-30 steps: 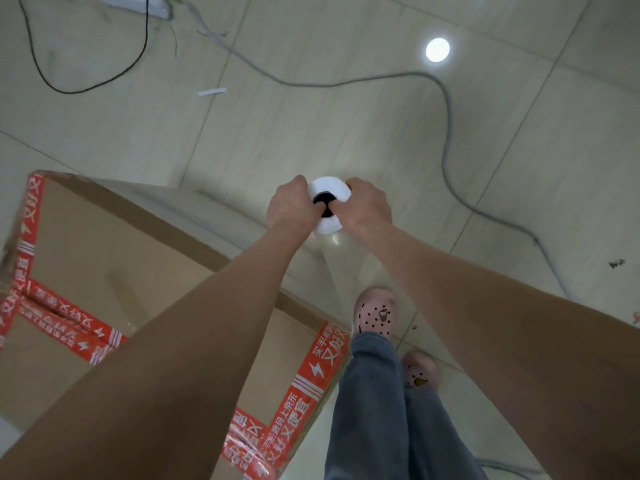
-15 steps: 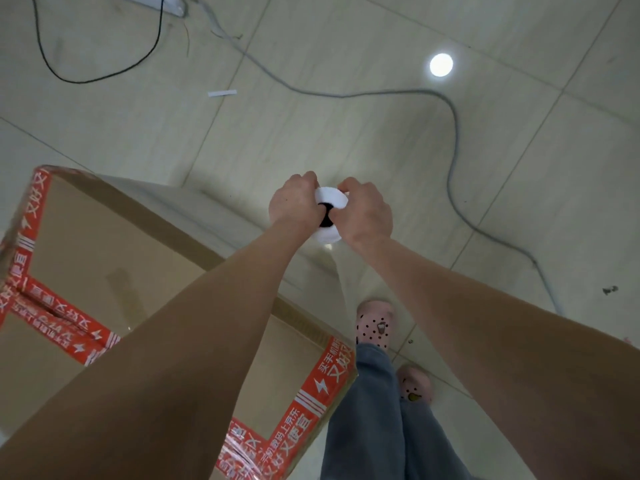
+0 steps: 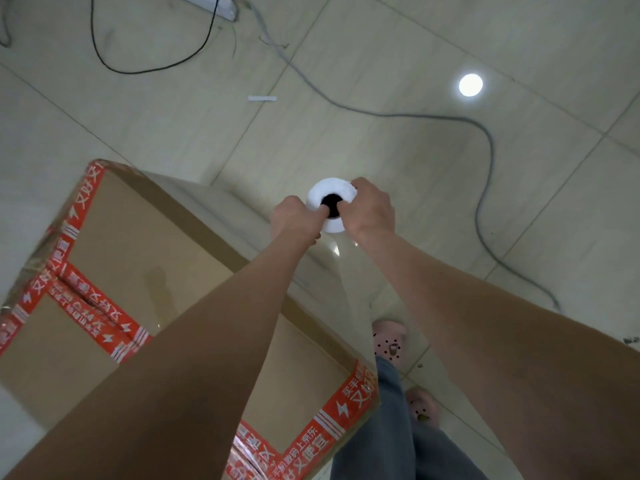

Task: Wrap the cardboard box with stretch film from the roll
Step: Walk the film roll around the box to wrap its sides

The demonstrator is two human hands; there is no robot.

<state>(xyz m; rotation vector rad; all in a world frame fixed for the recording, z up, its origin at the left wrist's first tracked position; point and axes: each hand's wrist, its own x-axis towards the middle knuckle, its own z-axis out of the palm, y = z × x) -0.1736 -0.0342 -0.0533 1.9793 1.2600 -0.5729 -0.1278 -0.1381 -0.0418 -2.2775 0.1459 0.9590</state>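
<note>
A pale tiled floor (image 3: 398,150) fills the view, its grout lines running on diagonals. The cardboard box (image 3: 138,258) is the largest thing on it, sitting at about eight o'clock from the frame's centre, its brown top edged and crossed with red printed tape (image 3: 90,306). Clear stretch film (image 3: 349,289) hangs in a glossy sheet from the roll down toward the box's near right corner at five o'clock, faintly visible against the tiles.

Two bare forearms reach in from the bottom edge, converging just above centre. Jeans (image 3: 391,427) and two pink perforated clogs (image 3: 389,341) show at five o'clock, right beside the box corner. A grey cable (image 3: 485,140) snakes from twelve o'clock out to three o'clock; a black cable (image 3: 149,67) loops at eleven o'clock, and a white power strip (image 3: 211,5) sits at the top edge.

The roll (image 3: 330,190), white with a dark core, is held upright near centre, well off the box's far side. The left hand (image 3: 294,220) is closed on it with a digit pushed into the core; the right hand (image 3: 370,209) is clamped on its right side. A round light reflection (image 3: 470,84) glows at one o'clock, and a small white scrap (image 3: 262,98) lies at twelve o'clock.
</note>
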